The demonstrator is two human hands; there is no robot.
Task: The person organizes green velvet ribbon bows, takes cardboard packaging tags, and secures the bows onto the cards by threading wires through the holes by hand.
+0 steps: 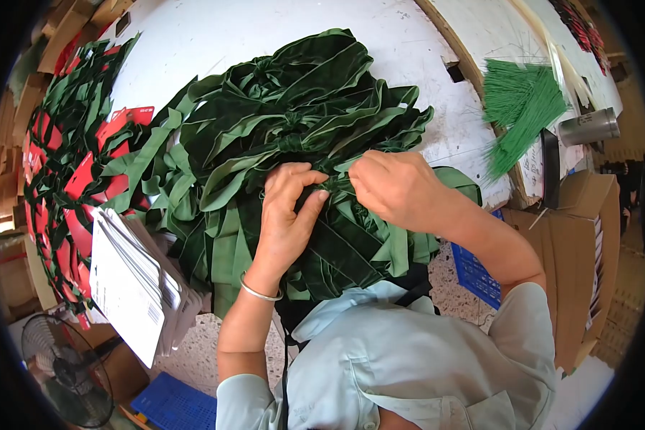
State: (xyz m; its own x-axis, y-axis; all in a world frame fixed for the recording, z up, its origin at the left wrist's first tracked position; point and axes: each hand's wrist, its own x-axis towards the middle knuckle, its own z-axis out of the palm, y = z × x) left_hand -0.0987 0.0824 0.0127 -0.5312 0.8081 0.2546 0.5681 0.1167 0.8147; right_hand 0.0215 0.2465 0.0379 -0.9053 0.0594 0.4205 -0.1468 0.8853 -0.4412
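Several dark green velvet ribbon bows [294, 79] lie stacked in overlapping rows on the white table, each gathered at a knot. My left hand [288, 208] is closed in a pinch at the middle of the nearest green velvet bow [340, 192]. Close to the same knot, my right hand [394, 188] has its fingers curled tightly together. Whatever sits between those fingertips is hidden. Loose green ribbon tails [229, 244] hang beneath both hands over the front of the table.
White cards [132, 287] are stacked at the left, beside ribbons with red cards [79, 175]. Green wire ties [527, 100] and a metal cylinder [588, 127] lie right. A cardboard box [573, 244], blue crates [175, 401] and a fan [64, 369] stand below the table.
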